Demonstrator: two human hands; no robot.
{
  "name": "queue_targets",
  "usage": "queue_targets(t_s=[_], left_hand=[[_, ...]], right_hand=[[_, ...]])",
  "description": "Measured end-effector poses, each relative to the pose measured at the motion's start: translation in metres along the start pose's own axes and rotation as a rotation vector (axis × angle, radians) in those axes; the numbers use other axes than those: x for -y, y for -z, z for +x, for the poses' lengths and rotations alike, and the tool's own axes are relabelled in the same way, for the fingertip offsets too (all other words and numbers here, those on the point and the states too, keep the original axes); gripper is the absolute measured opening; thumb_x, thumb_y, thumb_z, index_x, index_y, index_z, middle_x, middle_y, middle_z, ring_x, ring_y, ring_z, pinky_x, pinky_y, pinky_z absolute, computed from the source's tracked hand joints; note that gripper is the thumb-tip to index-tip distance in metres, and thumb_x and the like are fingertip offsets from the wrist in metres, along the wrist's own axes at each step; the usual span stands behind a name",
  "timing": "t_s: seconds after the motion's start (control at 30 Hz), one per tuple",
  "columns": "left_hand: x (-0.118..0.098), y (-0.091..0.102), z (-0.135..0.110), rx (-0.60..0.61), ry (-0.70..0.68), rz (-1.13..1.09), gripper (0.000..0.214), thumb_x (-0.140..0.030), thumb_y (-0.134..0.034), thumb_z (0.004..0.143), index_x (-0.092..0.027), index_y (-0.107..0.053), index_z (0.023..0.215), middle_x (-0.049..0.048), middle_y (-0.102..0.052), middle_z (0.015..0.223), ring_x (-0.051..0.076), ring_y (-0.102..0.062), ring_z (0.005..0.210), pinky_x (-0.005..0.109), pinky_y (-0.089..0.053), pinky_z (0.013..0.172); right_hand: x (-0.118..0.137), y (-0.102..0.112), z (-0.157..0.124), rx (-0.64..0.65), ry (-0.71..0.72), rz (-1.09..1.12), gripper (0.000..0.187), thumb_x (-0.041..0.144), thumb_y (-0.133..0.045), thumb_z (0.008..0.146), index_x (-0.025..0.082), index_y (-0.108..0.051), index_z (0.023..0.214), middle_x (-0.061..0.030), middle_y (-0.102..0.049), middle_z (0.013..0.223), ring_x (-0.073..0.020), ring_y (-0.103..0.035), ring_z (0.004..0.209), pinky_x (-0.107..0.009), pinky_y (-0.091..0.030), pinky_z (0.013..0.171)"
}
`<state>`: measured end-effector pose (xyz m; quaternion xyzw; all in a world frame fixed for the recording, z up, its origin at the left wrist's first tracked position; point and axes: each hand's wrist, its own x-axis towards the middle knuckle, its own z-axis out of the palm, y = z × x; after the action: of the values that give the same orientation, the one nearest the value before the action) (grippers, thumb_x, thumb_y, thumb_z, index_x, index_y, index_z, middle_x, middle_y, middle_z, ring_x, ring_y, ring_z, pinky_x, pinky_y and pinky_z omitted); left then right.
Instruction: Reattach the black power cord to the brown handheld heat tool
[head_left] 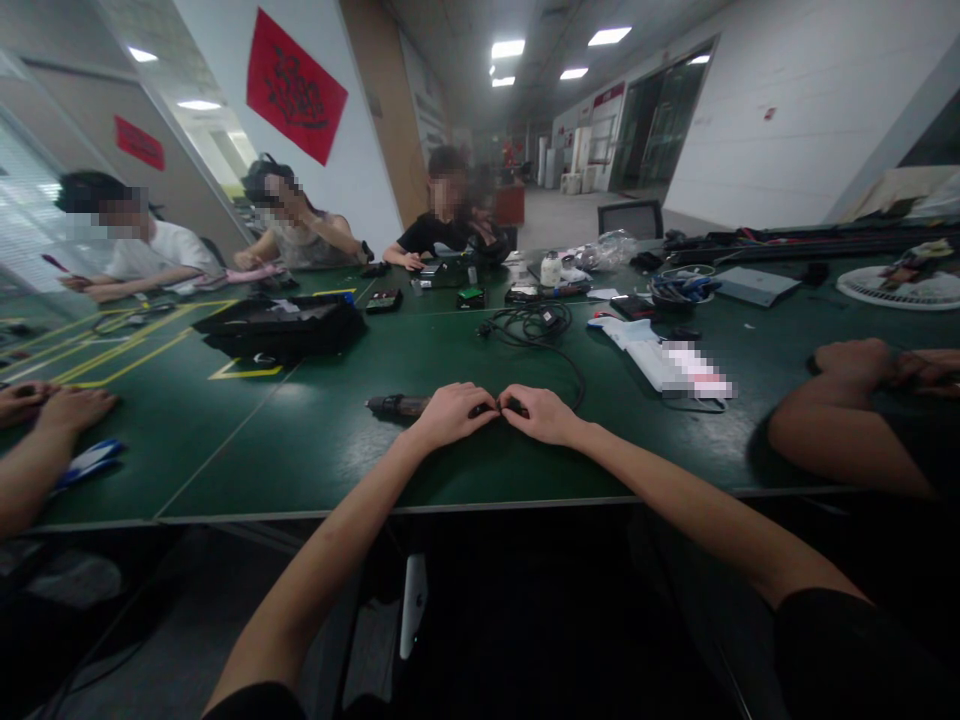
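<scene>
Left hand (450, 413) and right hand (541, 413) are closed, fingertips meeting, on a small black piece (495, 408) — held near the front edge of the green table (315, 450); a dark cylindrical tool (394, 405) is laid on that table too.

Black part (496, 408): small, mostly hidden, pinched between left hand (450, 415) and right hand (544, 415), low on the green worktop (322, 450).
Dark cylindrical tool (394, 405): lying flat, just beside left hand.
</scene>
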<state>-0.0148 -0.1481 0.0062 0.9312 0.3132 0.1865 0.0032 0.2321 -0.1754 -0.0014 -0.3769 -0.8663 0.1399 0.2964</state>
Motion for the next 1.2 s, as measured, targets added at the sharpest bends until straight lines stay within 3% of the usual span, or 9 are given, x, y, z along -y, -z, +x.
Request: queue_targets(t_s=[0.2,0.7,0.87,1.03,1.2], left_hand=[[0.0005,-0.0001,-0.0002,0.006,-0.011,-0.006,0.028,-0.048,-0.052,0.104,-0.030,-0.071,0.115,0.0017,-0.075,0.110,0.020,-0.069,0.100,0.037,-0.050,0.092],[0.0013,-0.0019,-0.0001,-0.010,0.024,0.004,0.030,-0.052,-0.054,0.103,-0.027,-0.071,0.106,0.0035,-0.075,0.099,0.022,-0.069,0.096,0.037,-0.050,0.089],[0.0015,-0.0016,-0.0005,-0.007,0.014,-0.002,0.028,-0.050,-0.055,0.103,-0.029,-0.071,0.113,0.0032,-0.075,0.105,0.021,-0.069,0.098,0.037,-0.050,0.090],[0.0011,-0.0017,0.0001,-0.014,0.031,0.001,0.030,-0.051,-0.054,0.103,-0.027,-0.072,0.105,0.0037,-0.075,0.098,0.022,-0.069,0.095,0.038,-0.050,0.088],[0.0001,0.0000,-0.0008,-0.008,0.009,-0.019,0.026,-0.046,-0.054,0.103,-0.030,-0.071,0.115,0.0022,-0.076,0.108,0.020,-0.070,0.099,0.037,-0.050,0.091]], right_hand=[[0.0006,0.0007,0.0000,-0.001,-0.006,0.001,0.011,0.023,-0.062,0.097,0.023,-0.065,0.108,-0.0028,-0.070,0.103,-0.0167,-0.060,0.078,-0.028,-0.043,0.075],[0.0001,-0.0003,0.0006,0.002,0.000,-0.003,0.011,0.023,-0.062,0.097,0.023,-0.065,0.108,-0.0030,-0.070,0.104,-0.0168,-0.061,0.079,-0.028,-0.043,0.075],[0.0011,0.0004,0.0004,-0.005,-0.004,-0.003,0.011,0.023,-0.062,0.097,0.023,-0.065,0.108,-0.0030,-0.071,0.104,-0.0169,-0.061,0.079,-0.028,-0.043,0.075],[0.0015,0.0007,0.0002,-0.005,-0.004,0.002,0.012,0.023,-0.062,0.097,0.023,-0.066,0.108,-0.0030,-0.070,0.103,-0.0169,-0.061,0.078,-0.028,-0.043,0.075],[0.0019,0.0017,0.0001,0.002,-0.007,0.005,0.012,0.024,-0.062,0.098,0.023,-0.066,0.109,-0.0032,-0.070,0.104,-0.0169,-0.061,0.078,-0.028,-0.043,0.073]])
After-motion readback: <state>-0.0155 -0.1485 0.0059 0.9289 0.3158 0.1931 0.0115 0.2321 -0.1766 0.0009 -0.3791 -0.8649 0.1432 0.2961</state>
